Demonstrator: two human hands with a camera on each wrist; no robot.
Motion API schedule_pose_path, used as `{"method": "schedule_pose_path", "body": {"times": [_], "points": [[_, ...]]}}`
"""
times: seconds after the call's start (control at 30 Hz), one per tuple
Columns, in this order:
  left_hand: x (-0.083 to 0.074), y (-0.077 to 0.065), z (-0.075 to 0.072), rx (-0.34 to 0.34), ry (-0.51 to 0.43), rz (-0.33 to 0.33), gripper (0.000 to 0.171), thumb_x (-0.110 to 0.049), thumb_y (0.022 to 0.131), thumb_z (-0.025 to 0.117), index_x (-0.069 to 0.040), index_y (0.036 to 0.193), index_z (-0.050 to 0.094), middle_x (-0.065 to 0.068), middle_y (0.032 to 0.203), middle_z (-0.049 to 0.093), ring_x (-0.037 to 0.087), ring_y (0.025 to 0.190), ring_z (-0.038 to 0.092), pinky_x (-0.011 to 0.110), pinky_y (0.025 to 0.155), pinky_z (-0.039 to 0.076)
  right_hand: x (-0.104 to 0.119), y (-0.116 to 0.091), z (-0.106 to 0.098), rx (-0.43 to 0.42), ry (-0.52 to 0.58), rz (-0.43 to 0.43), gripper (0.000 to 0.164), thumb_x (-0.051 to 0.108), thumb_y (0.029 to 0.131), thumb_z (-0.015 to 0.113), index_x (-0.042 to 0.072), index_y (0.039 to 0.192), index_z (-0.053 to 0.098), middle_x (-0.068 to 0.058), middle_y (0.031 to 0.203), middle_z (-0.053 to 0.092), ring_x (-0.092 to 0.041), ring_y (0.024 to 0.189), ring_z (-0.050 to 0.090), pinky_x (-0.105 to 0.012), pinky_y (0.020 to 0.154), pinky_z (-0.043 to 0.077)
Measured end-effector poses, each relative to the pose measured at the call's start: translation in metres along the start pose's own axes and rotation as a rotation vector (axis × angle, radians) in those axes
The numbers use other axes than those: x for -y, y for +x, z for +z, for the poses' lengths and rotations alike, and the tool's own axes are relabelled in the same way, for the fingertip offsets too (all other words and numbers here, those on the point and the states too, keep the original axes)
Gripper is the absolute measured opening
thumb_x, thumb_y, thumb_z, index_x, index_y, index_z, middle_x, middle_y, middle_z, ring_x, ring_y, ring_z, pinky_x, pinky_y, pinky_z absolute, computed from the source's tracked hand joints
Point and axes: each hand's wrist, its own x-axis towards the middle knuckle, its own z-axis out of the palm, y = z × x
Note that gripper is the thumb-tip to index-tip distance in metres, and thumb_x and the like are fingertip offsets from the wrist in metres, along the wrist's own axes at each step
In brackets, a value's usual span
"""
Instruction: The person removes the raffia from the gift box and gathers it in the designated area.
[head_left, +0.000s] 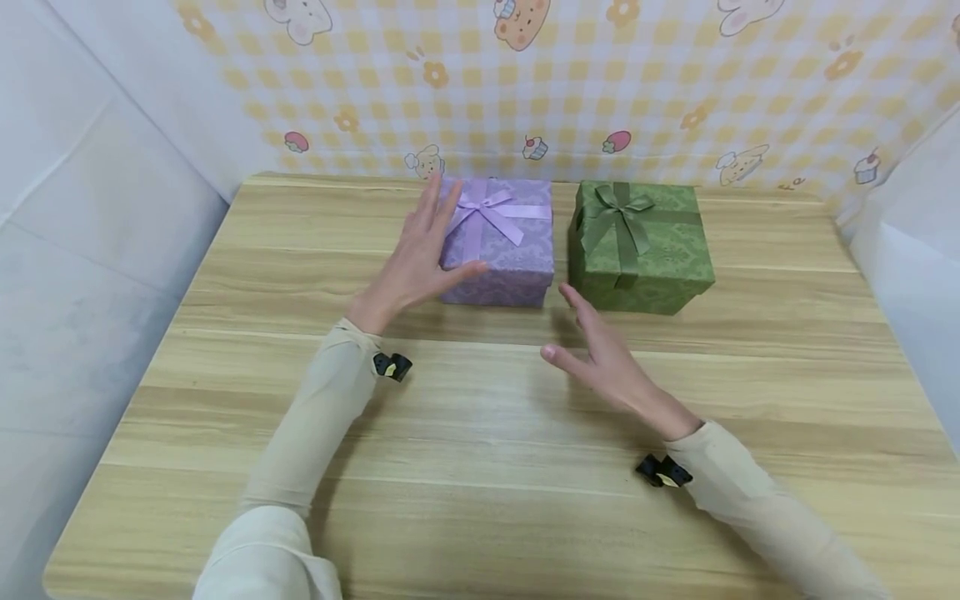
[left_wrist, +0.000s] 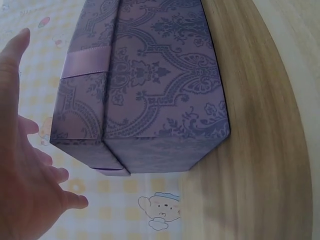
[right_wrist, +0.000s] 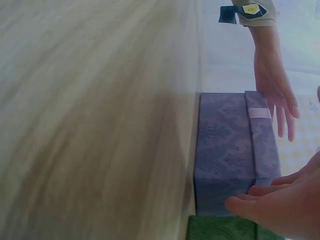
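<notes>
A lavender gift box (head_left: 510, 250) with a damask pattern and a satin bow stands at the back of the table. To its right, a narrow gap away, is a green gift box (head_left: 671, 250) with a green bow. My left hand (head_left: 411, 260) hovers at the lavender box's left side, fingers straight and thumb spread; in the left wrist view daylight shows between that hand (left_wrist: 30, 165) and the box. In front of the gap my right hand (head_left: 611, 358) reaches forward, fingers extended, holding nothing. Whether it touches either box cannot be told from the right wrist view.
The wooden table (head_left: 480, 467) stretches in front of both boxes. Behind them hangs a yellow checked cloth (head_left: 472, 108) with cartoon prints. White sheeting (head_left: 97, 250) covers the left side, and more stands at the right. Each sleeve carries a small black wrist camera (head_left: 392, 366).
</notes>
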Motion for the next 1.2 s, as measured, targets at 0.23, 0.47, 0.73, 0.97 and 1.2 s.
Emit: {"method": "schedule_pose_path", "body": {"times": [0.23,0.47,0.73,0.97,1.2], "points": [[0.001,0.002,0.009,-0.007,0.003,-0.002,0.104,-0.066,0.077,0.059,-0.023,0.151,0.0,-0.003,0.151,-0.023,0.015,0.137,-0.017,0.051,0.107,-0.001,-0.002,0.009,0.007,0.034,0.064,0.054,0.082,0.04,0.094,0.053,0.014,0.151,0.001,-0.007,0.154,0.011,-0.028,0.137,0.019,-0.049,0.107,0.021],[0.003,0.004,0.018,-0.028,-0.021,0.001,0.107,-0.054,0.075,0.07,-0.018,0.151,0.004,0.002,0.152,-0.02,0.016,0.137,-0.015,0.05,0.108,0.0,-0.007,0.023,0.012,0.01,0.149,0.086,0.086,0.034,0.094,0.056,0.016,0.149,-0.008,-0.009,0.154,0.008,-0.023,0.138,0.016,-0.045,0.107,0.022],[0.006,0.002,0.023,-0.067,-0.058,-0.001,0.109,-0.05,0.073,0.075,-0.02,0.151,0.006,0.002,0.153,-0.018,0.015,0.138,-0.012,0.047,0.109,0.005,-0.013,0.039,0.017,-0.027,0.285,0.144,0.091,0.044,0.091,0.056,0.015,0.15,-0.007,-0.01,0.154,0.007,-0.021,0.139,0.014,-0.039,0.109,0.019],[0.005,0.003,0.025,-0.07,-0.09,-0.02,0.107,-0.048,0.072,0.076,-0.016,0.151,0.01,0.004,0.153,-0.016,0.016,0.138,-0.01,0.044,0.109,0.011,-0.015,0.046,0.02,-0.09,0.321,0.112,0.09,0.04,0.09,0.059,0.02,0.15,-0.005,-0.009,0.154,0.01,-0.021,0.138,0.017,-0.04,0.108,0.023],[0.007,0.003,0.026,-0.042,-0.172,-0.166,0.12,-0.054,0.068,0.077,-0.016,0.151,0.0,0.014,0.153,-0.012,0.022,0.138,-0.003,0.046,0.108,0.013,-0.01,0.057,0.021,-0.131,0.309,0.105,0.087,0.041,0.091,0.058,0.021,0.15,-0.002,-0.006,0.154,0.007,-0.025,0.136,0.021,-0.038,0.107,0.025]]}}
